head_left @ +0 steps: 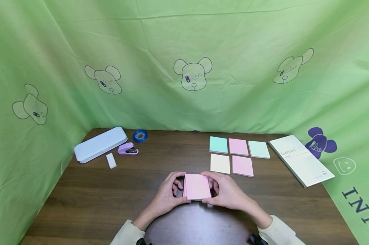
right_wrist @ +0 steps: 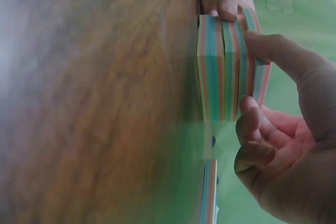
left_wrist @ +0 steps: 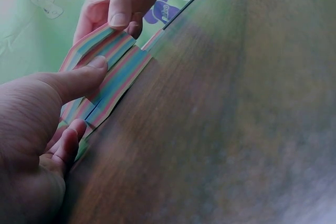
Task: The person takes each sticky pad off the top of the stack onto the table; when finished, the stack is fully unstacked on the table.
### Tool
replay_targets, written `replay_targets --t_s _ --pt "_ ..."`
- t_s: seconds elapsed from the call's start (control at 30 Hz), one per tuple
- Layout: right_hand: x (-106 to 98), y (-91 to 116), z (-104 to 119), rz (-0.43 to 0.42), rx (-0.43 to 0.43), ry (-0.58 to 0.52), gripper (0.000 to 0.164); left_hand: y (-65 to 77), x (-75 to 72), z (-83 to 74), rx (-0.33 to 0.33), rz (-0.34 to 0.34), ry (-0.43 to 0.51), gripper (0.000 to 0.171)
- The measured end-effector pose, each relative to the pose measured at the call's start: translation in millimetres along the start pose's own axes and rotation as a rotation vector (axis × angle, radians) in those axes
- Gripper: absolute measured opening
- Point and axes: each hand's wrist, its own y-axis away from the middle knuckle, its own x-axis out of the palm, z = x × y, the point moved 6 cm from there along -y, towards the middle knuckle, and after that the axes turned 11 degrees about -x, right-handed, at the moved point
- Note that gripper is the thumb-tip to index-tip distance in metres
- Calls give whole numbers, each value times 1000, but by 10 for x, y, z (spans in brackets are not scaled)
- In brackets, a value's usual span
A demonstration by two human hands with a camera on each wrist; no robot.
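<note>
A: Object in hand, and where?

B: A stack of paper pads (head_left: 198,187), pink on top, layers uneven, sides striped in several colours. It sits mid-table, near half. Whether its underside meets the wood cannot be told.

A: Grip?

B: Left hand (head_left: 167,194) clamped on the stack's left side, thumb at the near corner. Right hand (head_left: 230,191) clamped on the right side, thumb likewise.

A: Surface?

B: Brown table (head_left: 160,160), wood-grained, a pale sheen at near middle. Beyond the stack, to the right, two rows: turquoise pad (head_left: 218,145), pink pad (head_left: 238,147) and mint pad (head_left: 259,149) far; cream pad (head_left: 220,163) and second pink pad (head_left: 242,166) nearer. Farther right, a "Gambit" notebook (head_left: 302,161), aslant. Far left, a pale blue case (head_left: 101,144), angled; near it a lilac stapler (head_left: 126,148), white eraser (head_left: 111,160) and blue tape roll (head_left: 135,137).

A: Room?

B: Creased green cloth (head_left: 160,41) at the far, left and right sides. Outlined bear heads (head_left: 194,81) across it; at right a purple head (head_left: 317,137), a smiling face (head_left: 344,166), large dark lettering (head_left: 355,201).
</note>
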Motion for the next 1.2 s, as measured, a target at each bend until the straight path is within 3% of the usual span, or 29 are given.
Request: replay_targets --t_s 0.27,0.67,1.0,1.2 --pt "-197 130 -112 -23 28 -99 74 0 15 -2 -14 -3 -27 87" --pt "-919 637 -494 -184 91 22 80 4 4 2 -34 -1 -19 86" --pt "-1440 1146 -960 -222 219 73 80 -7 10 17 -42 2 -18 89" --pt "-1587 1370 -1154 -226 296 71 76 -3 14 4 -40 1 -24 97"
